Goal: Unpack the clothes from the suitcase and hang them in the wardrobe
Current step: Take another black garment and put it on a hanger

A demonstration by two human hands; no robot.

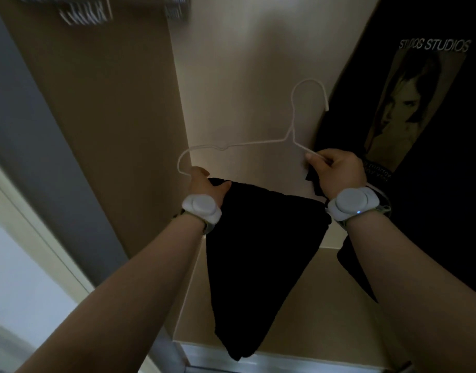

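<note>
Black against beige: black folded garment [258, 251] held up inside the open wardrobe, top edge stretched between both hands, rest hanging down to a narrow point just above the wardrobe floor [325, 305]. Just above that top edge, thin white wire hanger [258, 142], hook up and tilted toward the right. Cannot tell whether the cloth passes over the hanger's lower bar, hidden behind hands and fabric.

Left hand [204, 184] at the garment's upper left corner, beside the hanger's rounded left end; fingers [223, 185] curled, thumb pressed onto the cloth, gripping it. Right hand [336, 170] on the hanger's right shoulder; fingers [311, 157] pinching the wire between thumb and forefinger, with a scrap of black cloth showing under the palm. White round wrist devices [202, 208] strapped on both forearms.

Behind, pale beige back wall [245, 63] and darker brown side panel [96, 103] of the wardrobe. Inside at the right, hanging black T-shirt with a sepia portrait print and white lettering [433, 184], close to the right hand. At the top left, blurred striped items [83, 14]; too smeared to tell what.
</note>
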